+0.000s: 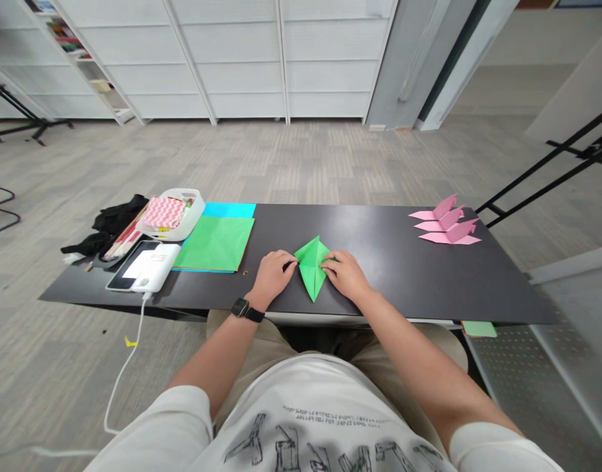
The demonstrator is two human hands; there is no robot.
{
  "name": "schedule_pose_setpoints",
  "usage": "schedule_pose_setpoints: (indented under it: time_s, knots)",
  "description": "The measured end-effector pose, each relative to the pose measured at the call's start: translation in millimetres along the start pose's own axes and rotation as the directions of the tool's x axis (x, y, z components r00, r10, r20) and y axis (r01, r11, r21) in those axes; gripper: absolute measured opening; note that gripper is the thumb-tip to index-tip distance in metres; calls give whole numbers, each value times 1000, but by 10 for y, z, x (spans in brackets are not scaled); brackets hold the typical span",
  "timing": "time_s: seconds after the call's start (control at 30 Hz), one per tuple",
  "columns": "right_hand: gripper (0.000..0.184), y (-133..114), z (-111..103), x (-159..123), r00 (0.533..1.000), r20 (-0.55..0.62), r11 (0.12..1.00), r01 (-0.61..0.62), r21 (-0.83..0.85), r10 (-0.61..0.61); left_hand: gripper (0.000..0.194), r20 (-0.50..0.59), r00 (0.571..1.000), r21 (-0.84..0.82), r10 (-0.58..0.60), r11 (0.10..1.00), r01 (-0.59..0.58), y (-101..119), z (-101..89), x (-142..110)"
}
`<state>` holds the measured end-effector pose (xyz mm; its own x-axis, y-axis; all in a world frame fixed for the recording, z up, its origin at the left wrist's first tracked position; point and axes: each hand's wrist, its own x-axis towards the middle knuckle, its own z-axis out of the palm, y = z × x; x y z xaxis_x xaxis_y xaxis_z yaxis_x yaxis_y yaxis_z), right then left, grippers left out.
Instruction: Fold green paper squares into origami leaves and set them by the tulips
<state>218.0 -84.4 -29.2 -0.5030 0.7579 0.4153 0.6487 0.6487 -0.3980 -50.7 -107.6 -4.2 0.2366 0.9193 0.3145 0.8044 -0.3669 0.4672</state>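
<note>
A green sheet of origami paper [310,270], folded into a diamond with layered flaps, lies on the dark table in front of me. At its left corner, the thumb and index finger of my left hand [275,276] are pinched together on the edge. My right hand [348,275] has its fingertips closed on the right side of the diamond, covering part of that edge. Crease lines run down toward the lower point of the paper. A dark watch [242,307] is on my left wrist.
Three pink folded birds [448,226] sit at the table's right. Left are stacked green sheets [217,244] over blue ones [232,210], a white tray [195,211], a phone [133,265] beside a white power bank [158,272] with a trailing cable [133,354], and black cloth [116,216].
</note>
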Motion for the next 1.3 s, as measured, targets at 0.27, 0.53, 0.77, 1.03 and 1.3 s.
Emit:
schedule_pose_setpoints:
  time_s: [0.27, 0.53, 0.77, 1.03, 1.3]
  knots:
    - [22, -23, 9, -24, 1000, 3, 1000, -14, 0, 14, 11, -59, 995, 34, -82, 996, 84, 163, 111, -18]
    - [21, -105, -34, -19, 1000, -5, 1000, 8, 10, -8, 11, -105, 994, 63, -39, 997, 46, 195, 128, -54]
    - [25, -83, 0, -39, 1000, 18, 999, 23, 39, -24, 17, -39, 994, 46, 102, 994, -100, 204, 133, -64]
    - [24, -86, -17, -26, 998, -64, 1000, -27, 8, 28, 21, 29, 992, 67, 123, 990, -124, 197, 176, -74]
    - [22, -181, -144, -24, 985, 63, 984, 154, 84, -160, 20, 34, 996, 67, 78, 995, -80, 215, 155, -64]
